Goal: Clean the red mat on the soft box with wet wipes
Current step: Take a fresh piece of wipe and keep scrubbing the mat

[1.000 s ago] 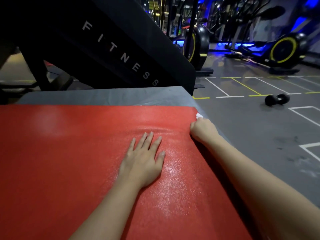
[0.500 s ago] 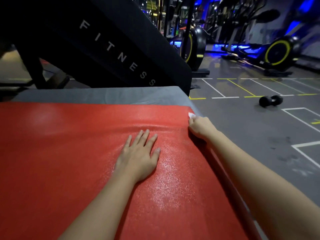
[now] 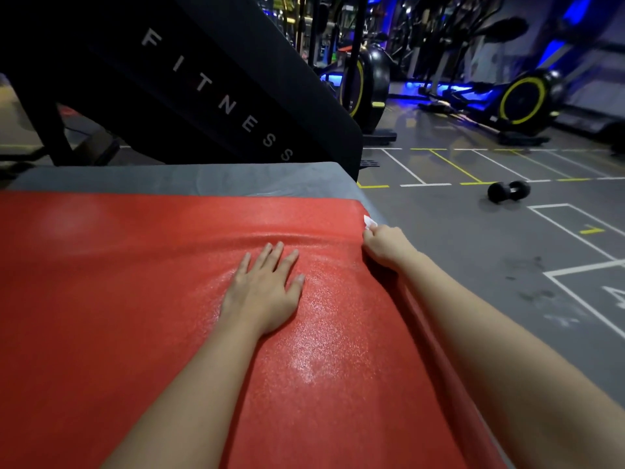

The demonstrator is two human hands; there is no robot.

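Note:
The red mat [image 3: 135,316] covers most of the grey soft box [image 3: 203,179], whose far strip shows beyond it. My left hand [image 3: 263,289] lies flat on the mat with fingers spread, pressing it down. A wet sheen glints on the mat just right of that hand. My right hand [image 3: 385,247] is curled at the mat's right edge near the far corner, gripping a white wet wipe [image 3: 369,222]; only a small tip of the wipe pokes out past the fingers.
A black slanted pad marked FITNESS [image 3: 216,96] rises behind the box. To the right lies grey gym floor with painted lines and a black dumbbell [image 3: 509,191]. Exercise bikes with yellow-rimmed wheels [image 3: 522,101] stand at the back.
My right hand with the wipe has slid a little farther along the mat's right edge toward the far corner. My left hand stays pressed flat on the mat.

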